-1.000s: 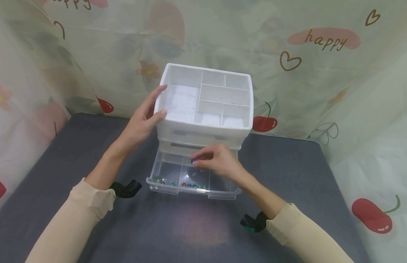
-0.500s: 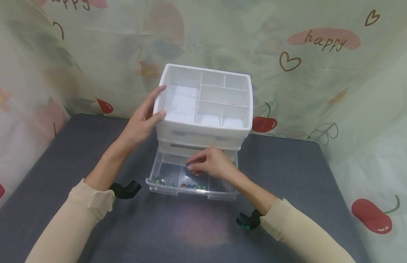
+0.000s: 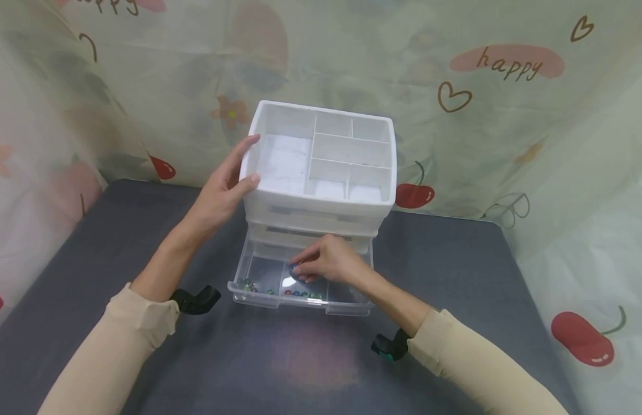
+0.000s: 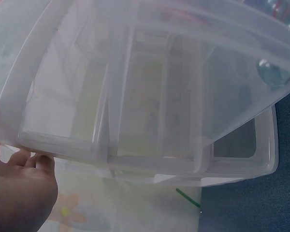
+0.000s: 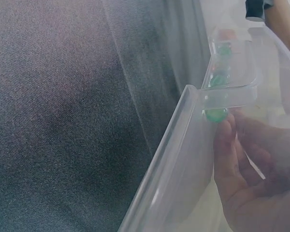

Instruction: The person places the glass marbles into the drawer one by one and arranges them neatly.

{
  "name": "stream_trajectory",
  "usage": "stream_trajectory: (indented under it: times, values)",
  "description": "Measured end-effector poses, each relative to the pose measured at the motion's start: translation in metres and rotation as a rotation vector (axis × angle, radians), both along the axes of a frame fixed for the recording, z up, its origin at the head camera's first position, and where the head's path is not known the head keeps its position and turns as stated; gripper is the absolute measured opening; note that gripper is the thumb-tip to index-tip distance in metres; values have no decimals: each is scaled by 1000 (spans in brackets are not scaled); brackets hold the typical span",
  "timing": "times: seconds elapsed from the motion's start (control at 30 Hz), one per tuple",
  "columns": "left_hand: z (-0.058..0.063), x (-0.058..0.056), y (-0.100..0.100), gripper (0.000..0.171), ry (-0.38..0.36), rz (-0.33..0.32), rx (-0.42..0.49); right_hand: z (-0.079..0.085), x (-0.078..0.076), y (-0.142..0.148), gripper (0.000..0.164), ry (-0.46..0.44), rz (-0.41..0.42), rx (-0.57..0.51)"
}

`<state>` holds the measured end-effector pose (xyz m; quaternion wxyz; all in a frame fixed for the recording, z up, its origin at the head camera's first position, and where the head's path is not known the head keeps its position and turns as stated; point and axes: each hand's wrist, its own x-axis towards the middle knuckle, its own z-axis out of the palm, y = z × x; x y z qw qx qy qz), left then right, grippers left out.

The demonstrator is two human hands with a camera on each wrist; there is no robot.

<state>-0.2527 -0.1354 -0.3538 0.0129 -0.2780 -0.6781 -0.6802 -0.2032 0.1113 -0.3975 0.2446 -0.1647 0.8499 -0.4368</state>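
Note:
A white storage box (image 3: 321, 204) with a divided top tray stands mid-table. My left hand (image 3: 222, 187) holds its left side, thumb and index finger at the top rim; curled fingers show against the wall in the left wrist view. Below, a clear drawer (image 3: 352, 302) is pulled out. Inside its middle section my right hand (image 3: 332, 259) pinches a dark blue marble (image 3: 294, 268), mostly hidden by the fingertips. Several marbles (image 3: 304, 294) line the drawer's front in that section, with more marbles (image 3: 248, 285) in the left one. The right wrist view shows a green marble (image 5: 216, 115) near the fingers.
The grey tablecloth (image 3: 300, 363) extends around the box. Behind hangs a printed curtain (image 3: 341, 57) with cherries and hearts. Black wrist mounts (image 3: 197, 300) sit under both forearms.
My right hand has moved left and lower into the drawer's middle section with the blue marble. The left hand keeps its place on the box.

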Motion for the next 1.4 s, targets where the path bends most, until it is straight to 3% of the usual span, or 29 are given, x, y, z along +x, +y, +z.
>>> stream_trajectory:
  times: [0.5, 0.77, 1.07, 1.4]
  values:
    - [1, 1, 1, 62, -5, 10, -26, 1, 0, 2, 17, -10, -3, -8]
    - [2, 2, 0, 63, -1, 27, -43, 13, 4, 5, 19, 8, 5, -45]
    - [4, 2, 1, 68, 17, 60, -35, 30, 13, 25, 23, 166, 35, -67]
    - [0, 5, 0, 71, 65, 132, -93, 40, 25, 57, 23, 202, -85, -190]
